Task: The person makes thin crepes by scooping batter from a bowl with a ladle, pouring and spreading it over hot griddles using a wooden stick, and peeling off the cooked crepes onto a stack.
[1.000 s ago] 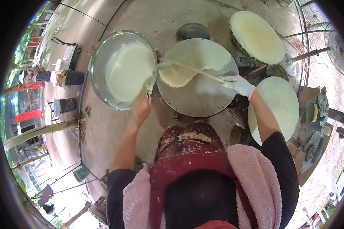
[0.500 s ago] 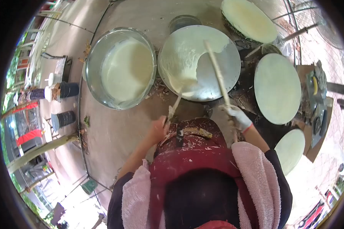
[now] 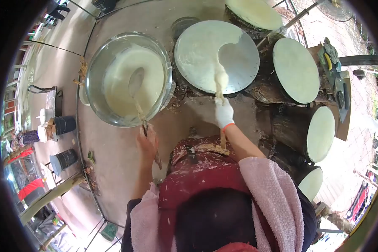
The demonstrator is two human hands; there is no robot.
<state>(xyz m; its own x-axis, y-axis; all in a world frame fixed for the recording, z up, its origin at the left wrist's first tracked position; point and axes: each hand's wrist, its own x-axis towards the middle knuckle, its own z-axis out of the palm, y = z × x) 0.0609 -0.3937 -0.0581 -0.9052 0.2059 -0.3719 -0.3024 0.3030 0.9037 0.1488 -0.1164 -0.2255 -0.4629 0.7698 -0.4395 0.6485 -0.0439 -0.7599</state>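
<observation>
My bare left hand (image 3: 148,145) is closed round the handle of a ladle (image 3: 136,82), whose bowl is over the pale batter (image 3: 117,90) inside a big metal basin (image 3: 97,56). In a white glove with an orange cuff, my right hand (image 3: 224,112) grips a wooden spreader (image 3: 219,84) by its handle. The batter-coated end of the spreader lies at the near part of a round griddle (image 3: 243,63). Pale batter (image 3: 195,54) covers the left and far parts of the griddle; bare metal shows on the right.
More round griddles stand to the right, one with a pale sheet (image 3: 296,70), another (image 3: 321,133) nearer. A further one (image 3: 256,12) is at the top. Buckets (image 3: 64,125) stand at the left. A tray with a yellow item (image 3: 327,61) is at the upper right.
The ladle has moved left from the griddle's near edge to over the basin. My right hand has drawn left with the spreader, and batter now covers the griddle's near left part. The view has shifted.
</observation>
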